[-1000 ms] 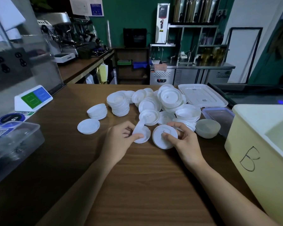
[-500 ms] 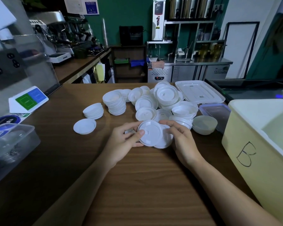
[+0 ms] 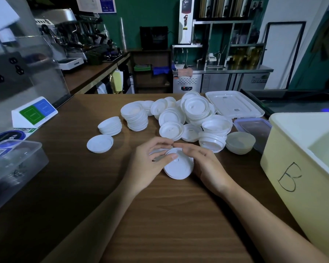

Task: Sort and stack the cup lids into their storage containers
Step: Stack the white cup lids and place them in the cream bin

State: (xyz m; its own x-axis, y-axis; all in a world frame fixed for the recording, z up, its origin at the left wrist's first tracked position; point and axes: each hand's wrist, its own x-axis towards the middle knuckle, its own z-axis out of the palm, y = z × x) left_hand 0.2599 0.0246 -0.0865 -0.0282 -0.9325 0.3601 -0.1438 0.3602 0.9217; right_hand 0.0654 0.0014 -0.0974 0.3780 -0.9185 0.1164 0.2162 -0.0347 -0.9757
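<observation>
A small stack of white cup lids (image 3: 179,167) sits between both hands, tilted just above the brown table (image 3: 160,215). My left hand (image 3: 148,164) grips its left edge, thumb pressed on the top lid. My right hand (image 3: 207,166) curls round the right edge. Behind them lies a loose pile of white lids (image 3: 190,118). Two neat low stacks stand to the left: one (image 3: 110,125) and a flatter one (image 3: 100,143). A taller stack (image 3: 134,116) leans beside them.
A pale yellow bin marked "B" (image 3: 300,168) stands at the right. A flat white container lid (image 3: 234,106), a clear box (image 3: 254,130) and a translucent bowl (image 3: 240,142) lie behind the pile. A clear plastic box (image 3: 13,164) sits at the left edge.
The two separate lids have been brought together into one stack held between both hands, and the stack has moved slightly toward me and tilted.
</observation>
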